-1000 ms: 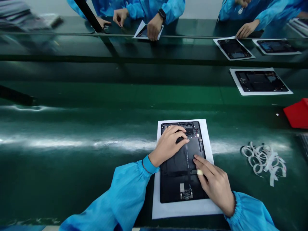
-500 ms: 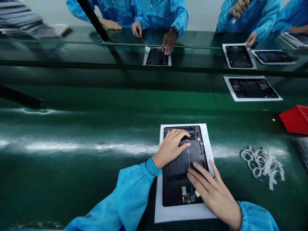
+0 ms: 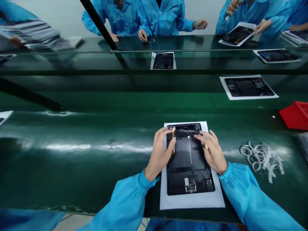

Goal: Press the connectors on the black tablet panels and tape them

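An opened black tablet [image 3: 183, 163], its inner parts showing, lies on a white sheet [image 3: 192, 203] in front of me. My left hand [image 3: 158, 150] is at its upper left edge, thumb and fingers apart, with the tips by an orange flex cable [image 3: 173, 131]. At the upper right side, my right hand [image 3: 214, 152] rests its stretched fingertips on the tablet. A small black and pale-yellow piece [image 3: 204, 146] shows tucked by its thumb side; its kind is unclear. A thin pale strip [image 3: 190, 152] runs down the tablet's middle.
Curled white tape strips [image 3: 262, 158] and a red bin [image 3: 295, 115] are on the right. Another open tablet [image 3: 250, 87] lies beyond on its sheet. Across the bench, people in blue coats handle tablets. A dark post [image 3: 31, 94] slants in from the left.
My right hand has moved up from the tablet's lower right to its upper right. My left hand has shifted to the upper left edge, uncovering the orange cable. A co-worker's hand has left a far tablet.
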Tool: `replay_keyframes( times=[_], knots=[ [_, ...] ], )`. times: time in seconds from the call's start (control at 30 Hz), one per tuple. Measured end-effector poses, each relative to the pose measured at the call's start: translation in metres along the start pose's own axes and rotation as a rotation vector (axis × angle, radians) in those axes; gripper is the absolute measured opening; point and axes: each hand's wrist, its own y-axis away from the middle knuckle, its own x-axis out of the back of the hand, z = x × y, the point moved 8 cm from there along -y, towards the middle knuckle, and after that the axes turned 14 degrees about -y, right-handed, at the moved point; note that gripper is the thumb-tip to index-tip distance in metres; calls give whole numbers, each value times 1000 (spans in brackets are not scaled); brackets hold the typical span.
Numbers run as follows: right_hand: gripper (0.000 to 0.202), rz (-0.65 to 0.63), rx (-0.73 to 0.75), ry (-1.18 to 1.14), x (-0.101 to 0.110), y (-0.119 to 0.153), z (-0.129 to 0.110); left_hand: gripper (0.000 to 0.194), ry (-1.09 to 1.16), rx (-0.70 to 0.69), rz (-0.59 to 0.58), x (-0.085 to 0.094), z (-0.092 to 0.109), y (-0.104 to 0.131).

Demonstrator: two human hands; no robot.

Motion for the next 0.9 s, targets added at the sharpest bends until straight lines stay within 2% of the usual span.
replay_keyframes(
  times=[0.1,0.2,0.27,0.37,0.47,0.53,0.63,0.7,0.8,0.9],
  knots=[
    [39,140,-69,-34,9,1,9,45,226,384,-134,19,-28,47],
    [38,94,-78,9,2,-2,11,50,514,778,-328,22,-34,98],
    [38,25,-72,60,-5,-4,10,52,614,917,-427,16,-27,118],
    [40,-14,-60,109,-11,-4,7,48,595,969,-397,5,-22,121],
    [43,47,-62,99,-8,-3,7,47,534,914,-347,-9,-19,113],
    [43,113,-65,65,-4,-2,8,55,496,844,-334,-17,-15,109],
    [42,229,-70,6,7,-1,8,66,487,777,-292,-25,-13,102],
    [40,318,-78,-23,18,0,9,65,492,755,-284,-27,-17,89],
    [38,417,-94,-50,29,2,11,51,455,711,-263,-25,-31,42],
    [36,428,-96,-45,30,3,13,39,459,574,-232,-23,-42,-39]
  ],
)
